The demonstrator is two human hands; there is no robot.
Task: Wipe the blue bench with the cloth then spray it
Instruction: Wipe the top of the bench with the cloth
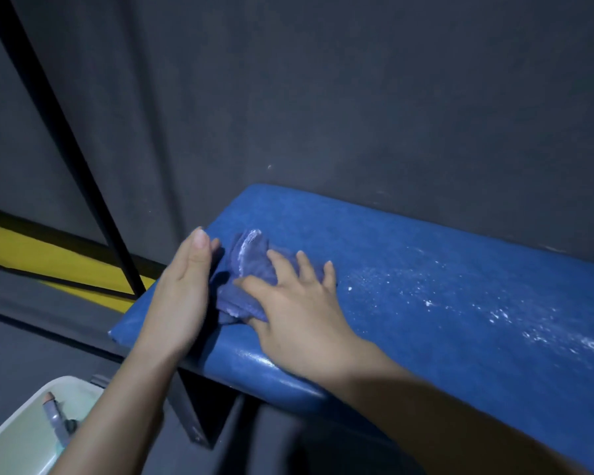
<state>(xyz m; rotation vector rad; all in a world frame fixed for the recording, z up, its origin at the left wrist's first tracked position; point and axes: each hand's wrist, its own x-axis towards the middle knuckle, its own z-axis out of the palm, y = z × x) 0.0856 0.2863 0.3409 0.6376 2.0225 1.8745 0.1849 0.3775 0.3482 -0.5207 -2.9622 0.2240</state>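
Nearest to me, below my left forearm, sat a white tub with a grey spray nozzle lying in it; the bottle body was not visible.

My left hand stood on edge at the end of the blue bench, fingers straight and pressed together, thumb side up, with its palm against the left side of the cloth. It gripped nothing.

My right hand lay flat, palm down, fingers spread, pressing on the right part of the cloth. Its fingertips reached just past the cloth's far edge onto the bench pad.

The cloth was dark blue, bunched between my two hands, and had white residue on a raised fold.

To the right of my right hand, white powdery specks were scattered along the bench top. The area just beyond my fingertips looked cleaner.

Beyond both hands stood a dark grey wall. To the far left of my left hand ran a black bar, with a yellow panel behind it.
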